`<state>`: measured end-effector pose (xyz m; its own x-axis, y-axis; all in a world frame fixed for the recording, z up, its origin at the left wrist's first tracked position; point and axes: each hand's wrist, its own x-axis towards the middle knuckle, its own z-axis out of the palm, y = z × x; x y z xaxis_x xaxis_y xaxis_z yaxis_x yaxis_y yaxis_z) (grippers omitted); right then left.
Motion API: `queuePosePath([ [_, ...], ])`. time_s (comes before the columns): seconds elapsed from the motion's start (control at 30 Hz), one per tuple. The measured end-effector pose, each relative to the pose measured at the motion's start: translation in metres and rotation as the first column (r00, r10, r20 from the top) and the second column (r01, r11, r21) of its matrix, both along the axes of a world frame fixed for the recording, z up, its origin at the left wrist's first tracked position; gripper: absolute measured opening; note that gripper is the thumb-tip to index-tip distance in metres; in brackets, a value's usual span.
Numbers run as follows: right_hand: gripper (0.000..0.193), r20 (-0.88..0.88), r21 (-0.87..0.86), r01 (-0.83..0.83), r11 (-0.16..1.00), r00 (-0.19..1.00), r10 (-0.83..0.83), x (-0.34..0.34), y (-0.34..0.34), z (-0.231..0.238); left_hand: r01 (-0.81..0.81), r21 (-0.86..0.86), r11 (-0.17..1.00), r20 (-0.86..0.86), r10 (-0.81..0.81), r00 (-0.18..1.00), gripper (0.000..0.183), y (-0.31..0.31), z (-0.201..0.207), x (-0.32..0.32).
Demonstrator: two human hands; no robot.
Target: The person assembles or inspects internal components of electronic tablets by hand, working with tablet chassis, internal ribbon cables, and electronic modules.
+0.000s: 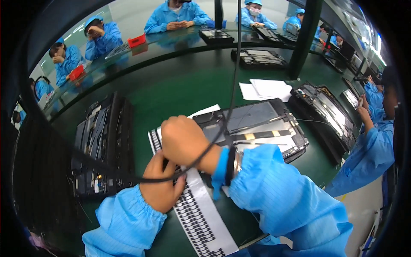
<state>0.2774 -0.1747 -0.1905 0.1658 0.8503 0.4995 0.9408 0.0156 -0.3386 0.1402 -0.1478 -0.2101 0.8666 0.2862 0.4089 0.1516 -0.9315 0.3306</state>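
Observation:
A long white sheet of small black adhesive pieces (198,214) slants across the bench in front of me. My left hand (160,182) is closed on this sheet, with the thumb along its edge and the fingers bent. Just beyond and touching it, my right hand (182,139) is curled over the sheet's upper part, wrist bent and knuckles up. Its fingertips point down and are hidden, so whatever they pinch cannot be made out. Right of my hands lies an opened flat electronic panel in a black frame (257,122), partly covered by my right wrist.
A black cable (234,81) hangs in front of the view. Stacked black device frames stand at left (102,145) and right (327,115). White papers (267,89) lie behind the panel. Beyond a green post (305,38), people in blue work at another bench with red bins (136,40).

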Motion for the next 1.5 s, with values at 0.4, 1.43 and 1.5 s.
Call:
queuePosePath([
  [0.4, 0.005, -0.641, -0.224, -0.036, 0.974, 0.758, -0.119, 0.074, -0.248, 0.061, 0.433, 0.01, 0.901, -0.014, -0.433, 0.901, 0.036, -0.049, 0.054, 0.012],
  [1.43, 0.008, -0.488, -0.203, 0.077, 0.976, 0.856, -0.169, 0.119, -0.228, 0.021, 0.697, 0.167, 0.697, -0.065, -0.698, 0.714, 0.026, -0.078, 0.04, 0.111],
  [1.5, 0.008, -0.492, -0.201, 0.078, 0.976, 0.854, -0.17, 0.117, -0.228, 0.022, 0.702, 0.165, 0.693, -0.062, -0.703, 0.709, 0.026, -0.083, 0.044, 0.112],
])
